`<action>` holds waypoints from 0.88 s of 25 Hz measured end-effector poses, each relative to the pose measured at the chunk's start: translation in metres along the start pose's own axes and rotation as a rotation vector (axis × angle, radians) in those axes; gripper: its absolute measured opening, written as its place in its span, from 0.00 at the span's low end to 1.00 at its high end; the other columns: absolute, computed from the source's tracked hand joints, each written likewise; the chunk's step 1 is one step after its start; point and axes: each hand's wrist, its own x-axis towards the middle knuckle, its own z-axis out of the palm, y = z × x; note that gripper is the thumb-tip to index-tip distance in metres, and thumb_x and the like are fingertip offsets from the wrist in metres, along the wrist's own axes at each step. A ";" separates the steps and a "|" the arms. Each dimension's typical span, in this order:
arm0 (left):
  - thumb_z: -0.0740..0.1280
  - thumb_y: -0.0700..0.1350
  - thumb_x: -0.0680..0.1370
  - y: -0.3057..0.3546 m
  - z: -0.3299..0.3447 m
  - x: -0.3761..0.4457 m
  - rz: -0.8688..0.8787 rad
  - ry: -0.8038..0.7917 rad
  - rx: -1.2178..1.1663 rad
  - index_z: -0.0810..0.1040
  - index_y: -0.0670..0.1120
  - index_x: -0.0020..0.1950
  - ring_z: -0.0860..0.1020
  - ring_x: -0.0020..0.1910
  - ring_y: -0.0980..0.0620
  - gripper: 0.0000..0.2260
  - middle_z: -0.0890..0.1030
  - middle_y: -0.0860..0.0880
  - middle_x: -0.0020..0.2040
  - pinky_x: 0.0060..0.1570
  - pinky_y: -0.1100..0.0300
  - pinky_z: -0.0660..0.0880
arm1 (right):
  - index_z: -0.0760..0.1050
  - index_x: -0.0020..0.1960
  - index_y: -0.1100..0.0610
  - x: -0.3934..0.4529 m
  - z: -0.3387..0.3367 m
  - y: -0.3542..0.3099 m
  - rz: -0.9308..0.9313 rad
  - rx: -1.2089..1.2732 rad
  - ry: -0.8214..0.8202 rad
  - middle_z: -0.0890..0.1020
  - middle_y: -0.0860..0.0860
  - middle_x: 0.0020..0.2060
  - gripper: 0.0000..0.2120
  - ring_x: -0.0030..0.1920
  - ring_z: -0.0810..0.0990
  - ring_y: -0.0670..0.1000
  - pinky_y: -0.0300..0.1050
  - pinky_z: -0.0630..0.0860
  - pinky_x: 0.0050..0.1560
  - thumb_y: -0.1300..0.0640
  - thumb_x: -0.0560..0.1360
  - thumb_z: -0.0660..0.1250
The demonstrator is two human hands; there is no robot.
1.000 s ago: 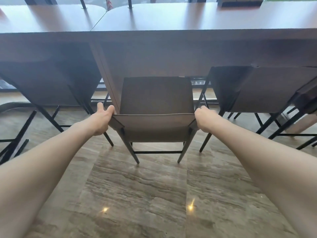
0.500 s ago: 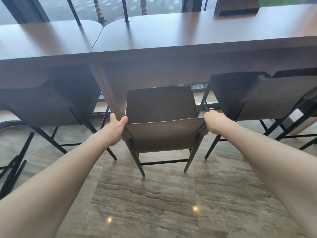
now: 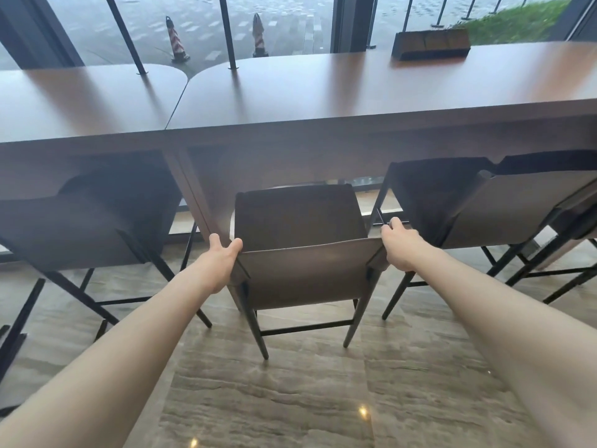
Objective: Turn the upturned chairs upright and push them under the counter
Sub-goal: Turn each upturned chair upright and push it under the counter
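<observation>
Chair (image 3: 298,273), brown, upright on four legs, seat partly under counter (image 3: 323,101); left hand (image 3: 223,258) and right hand (image 3: 399,245) each clamped on a backrest corner.

Counter (image 3: 323,92): smooth brown wood-look top with a soft sheen. Chair (image 3: 307,273): matt brown seat and back, like leather or vinyl, on thin dark legs that look like metal. Floor (image 3: 274,399): polished veined stone tiles, glossy, mirroring lights. Box (image 3: 431,43): looks like dark wood
</observation>
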 end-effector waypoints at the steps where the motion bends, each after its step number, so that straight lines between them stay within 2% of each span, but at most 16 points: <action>1: 0.60 0.25 0.73 0.000 -0.002 0.004 -0.009 0.001 -0.013 0.60 0.48 0.66 0.81 0.43 0.39 0.27 0.57 0.37 0.66 0.44 0.48 0.81 | 0.65 0.65 0.63 0.004 -0.002 0.000 -0.010 -0.013 0.011 0.66 0.57 0.63 0.16 0.50 0.71 0.58 0.46 0.66 0.44 0.69 0.78 0.57; 3: 0.59 0.28 0.76 -0.001 -0.007 0.013 -0.028 0.004 -0.047 0.61 0.48 0.68 0.80 0.45 0.37 0.25 0.58 0.36 0.67 0.45 0.49 0.80 | 0.66 0.65 0.63 0.013 -0.004 0.000 -0.033 -0.030 0.032 0.67 0.57 0.63 0.16 0.57 0.71 0.58 0.47 0.66 0.44 0.70 0.78 0.57; 6: 0.58 0.26 0.73 -0.001 -0.012 0.024 -0.022 0.003 -0.018 0.60 0.48 0.59 0.74 0.34 0.43 0.22 0.59 0.38 0.61 0.38 0.50 0.76 | 0.66 0.66 0.63 0.026 -0.007 0.003 -0.064 -0.058 0.060 0.68 0.57 0.63 0.17 0.59 0.72 0.58 0.47 0.69 0.45 0.69 0.78 0.57; 8: 0.56 0.25 0.73 -0.001 -0.016 0.032 -0.040 -0.016 -0.011 0.58 0.48 0.56 0.71 0.32 0.45 0.21 0.59 0.39 0.60 0.36 0.51 0.74 | 0.67 0.66 0.63 0.034 -0.008 0.006 -0.084 -0.079 0.063 0.68 0.57 0.64 0.17 0.58 0.73 0.58 0.47 0.70 0.45 0.69 0.78 0.58; 13: 0.57 0.26 0.75 -0.002 -0.023 0.051 -0.075 -0.050 -0.020 0.61 0.47 0.62 0.73 0.33 0.44 0.22 0.59 0.39 0.62 0.38 0.51 0.75 | 0.67 0.66 0.62 0.053 -0.011 0.011 -0.132 -0.102 0.090 0.69 0.56 0.63 0.17 0.59 0.73 0.55 0.47 0.68 0.42 0.69 0.78 0.59; 15: 0.57 0.28 0.75 -0.003 -0.023 0.054 -0.077 -0.058 -0.038 0.61 0.47 0.63 0.73 0.32 0.44 0.21 0.58 0.38 0.63 0.36 0.52 0.73 | 0.68 0.65 0.62 0.059 -0.009 0.014 -0.158 -0.085 0.086 0.69 0.56 0.62 0.17 0.58 0.74 0.57 0.48 0.68 0.42 0.69 0.77 0.59; 18: 0.58 0.29 0.74 0.000 -0.024 0.050 -0.098 -0.072 -0.029 0.60 0.47 0.60 0.78 0.36 0.40 0.19 0.58 0.39 0.62 0.36 0.53 0.69 | 0.68 0.65 0.62 0.061 -0.010 0.017 -0.152 -0.015 0.051 0.69 0.57 0.62 0.16 0.53 0.79 0.62 0.50 0.70 0.45 0.68 0.77 0.59; 20: 0.60 0.32 0.75 0.001 -0.024 0.051 -0.108 -0.088 -0.037 0.60 0.46 0.60 0.78 0.39 0.39 0.18 0.59 0.39 0.62 0.38 0.52 0.70 | 0.66 0.66 0.61 0.062 -0.012 0.016 -0.140 -0.023 0.012 0.68 0.57 0.63 0.18 0.54 0.79 0.61 0.49 0.69 0.45 0.67 0.77 0.60; 22: 0.62 0.41 0.79 0.003 -0.031 0.053 -0.133 -0.124 -0.111 0.62 0.47 0.60 0.78 0.44 0.39 0.13 0.60 0.40 0.64 0.44 0.52 0.74 | 0.64 0.69 0.61 0.063 -0.017 0.015 -0.136 -0.013 -0.024 0.67 0.57 0.65 0.21 0.56 0.77 0.62 0.50 0.71 0.46 0.66 0.77 0.62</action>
